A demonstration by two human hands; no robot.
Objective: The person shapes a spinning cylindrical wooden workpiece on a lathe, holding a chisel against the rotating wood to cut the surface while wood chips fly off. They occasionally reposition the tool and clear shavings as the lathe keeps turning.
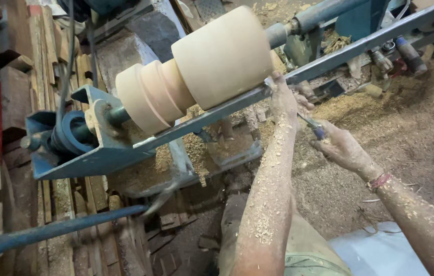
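Sawdust-coated forearms nearest. Right hand closed on blue-handled chisel, back end. Left hand wrapped over the chisel's front, pressed onto the blue tool rest bar, tip hidden behind the fingers. Pale turned wood blank sits just beyond the bar, mounted between lathe centres, wide drum right, stepped rings left. I judge turning is mid-way: shaping the drum's right end. Next move calls for steady edge contact, firm brace on the rest. Sawdust pile behind. No packages, labels or signs visible.
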